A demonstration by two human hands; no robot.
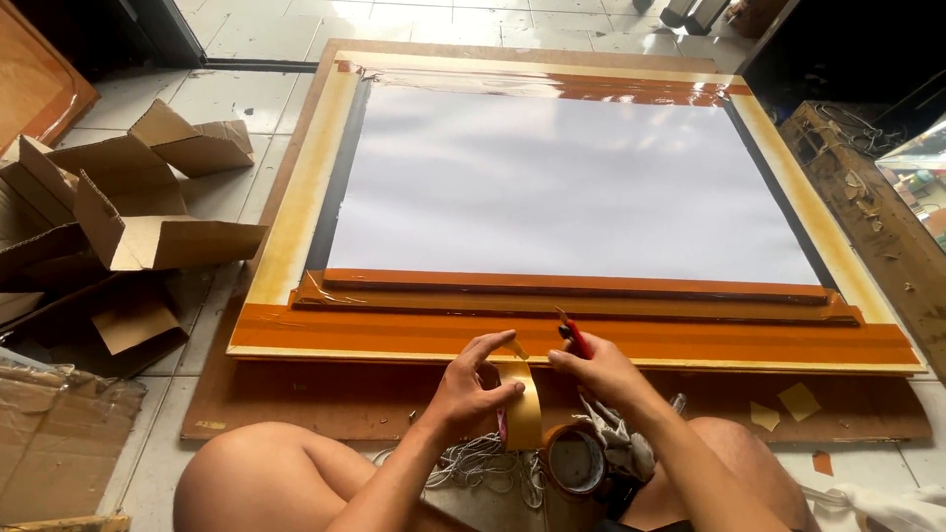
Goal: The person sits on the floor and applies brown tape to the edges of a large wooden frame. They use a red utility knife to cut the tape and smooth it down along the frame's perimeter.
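Your left hand [471, 392] pinches a strip of glossy tan packing tape [522, 409], fingers closed on it, thumb and forefinger at its upper end. The strip hangs in a soft curve down to one tape roll [575, 461], a round brown ring standing near your right knee. Your right hand [603, 372] is clamped on one small red-handled cutter [574, 335], its tip just beside the top of the strip. Hands close together, nearly touching, at the near edge of the frame.

One large rectangular picture frame [296, 212] lies flat on the floor beyond your hands: pale yellow wood rails, dark inner border, smooth white sheet [572, 182] in the middle. Shiny orange-brown tape covers the near rail and the far rail; highlights show wrinkles in the film. One flat brown board [296, 399], matte, lies under the frame.

A tangle of white string [483, 461] lies between your knees, a crumpled grey rag [616, 438] right of the roll. Left: a pile of torn corrugated cardboard boxes [148, 212], at least three. Right, near: three small tape scraps [788, 406], two yellow, one orange. Floor: pale square tiles [236, 103].
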